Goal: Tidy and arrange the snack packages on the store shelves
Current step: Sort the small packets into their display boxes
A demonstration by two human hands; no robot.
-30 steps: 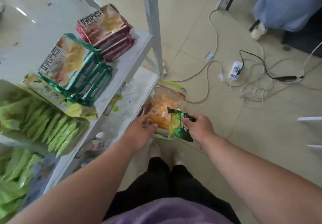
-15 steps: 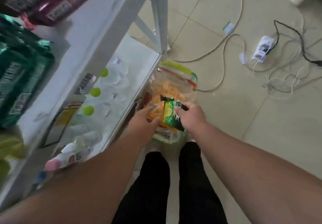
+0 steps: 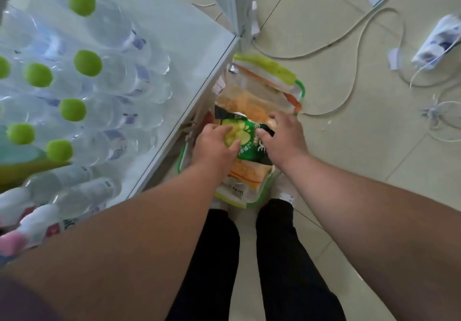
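A green and black snack packet (image 3: pixel 249 143) lies flat over a clear, green-trimmed carrier bag (image 3: pixel 264 88) standing on the floor beside the shelf. Orange snack packets (image 3: pixel 245 173) show inside the bag. My left hand (image 3: pixel 214 146) grips the packet's left side, thumb over its front. My right hand (image 3: pixel 284 138) holds its right edge, fingers spread across the bag's opening.
The white lower shelf (image 3: pixel 189 46) at left carries several clear water bottles (image 3: pixel 104 71) with green caps, and its upright post (image 3: pixel 235 1) stands just behind the bag. Cables (image 3: pixel 349 36) and a power strip (image 3: pixel 436 43) lie on the tiled floor at right. My legs are below the bag.
My head dropped and moved closer, so the upper shelves left the view. The green packet turned from upright to flat, and my left hand took hold of it too.
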